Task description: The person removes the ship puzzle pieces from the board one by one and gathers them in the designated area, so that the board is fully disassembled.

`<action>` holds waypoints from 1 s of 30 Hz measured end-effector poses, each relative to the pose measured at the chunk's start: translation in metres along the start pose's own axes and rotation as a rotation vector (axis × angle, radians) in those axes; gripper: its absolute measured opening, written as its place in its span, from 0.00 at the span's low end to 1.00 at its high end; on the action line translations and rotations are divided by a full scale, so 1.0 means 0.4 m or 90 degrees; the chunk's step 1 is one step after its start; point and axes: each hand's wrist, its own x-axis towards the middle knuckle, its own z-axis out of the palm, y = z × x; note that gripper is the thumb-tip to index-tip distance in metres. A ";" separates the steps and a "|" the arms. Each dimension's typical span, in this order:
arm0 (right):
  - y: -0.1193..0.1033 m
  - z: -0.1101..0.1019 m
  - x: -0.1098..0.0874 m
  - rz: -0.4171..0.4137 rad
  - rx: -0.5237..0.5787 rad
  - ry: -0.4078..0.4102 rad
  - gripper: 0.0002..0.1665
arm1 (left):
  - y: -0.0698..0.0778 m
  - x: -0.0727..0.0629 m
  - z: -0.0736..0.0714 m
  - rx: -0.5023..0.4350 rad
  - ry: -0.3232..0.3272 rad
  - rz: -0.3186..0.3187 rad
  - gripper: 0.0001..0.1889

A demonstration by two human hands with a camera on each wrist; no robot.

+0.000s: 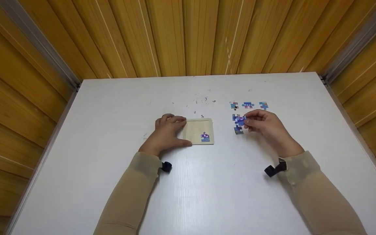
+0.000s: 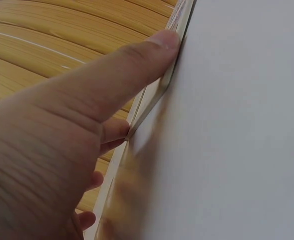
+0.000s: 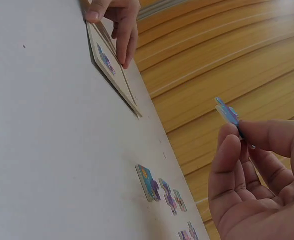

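My left hand holds a small wooden puzzle tray by its left part, thumb at the near edge and fingers at the far edge. In the left wrist view the thumb presses along the tray's side. One jigsaw piece, blue and purple, lies in the tray's near right corner. Off to the right, my right hand pinches a blue and purple jigsaw piece between thumb and fingers. The right wrist view shows this piece raised above the table.
Beyond the right hand lie three loose pieces in a row, one of them a blue piece. Two more, including a dark blue piece, lie beside the held one. Small dark specks dot the white table. Wood-patterned walls enclose the table.
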 end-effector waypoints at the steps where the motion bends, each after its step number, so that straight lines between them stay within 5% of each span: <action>1: 0.002 -0.010 -0.004 0.004 0.002 0.006 0.21 | 0.001 0.000 -0.001 0.001 0.000 0.000 0.53; 10: 0.023 -0.077 -0.011 0.018 0.018 0.059 0.24 | 0.003 0.000 -0.001 -0.009 -0.005 -0.003 0.53; 30: 0.064 -0.131 0.018 0.085 -0.106 0.088 0.23 | 0.003 -0.004 -0.003 -0.006 -0.004 0.002 0.52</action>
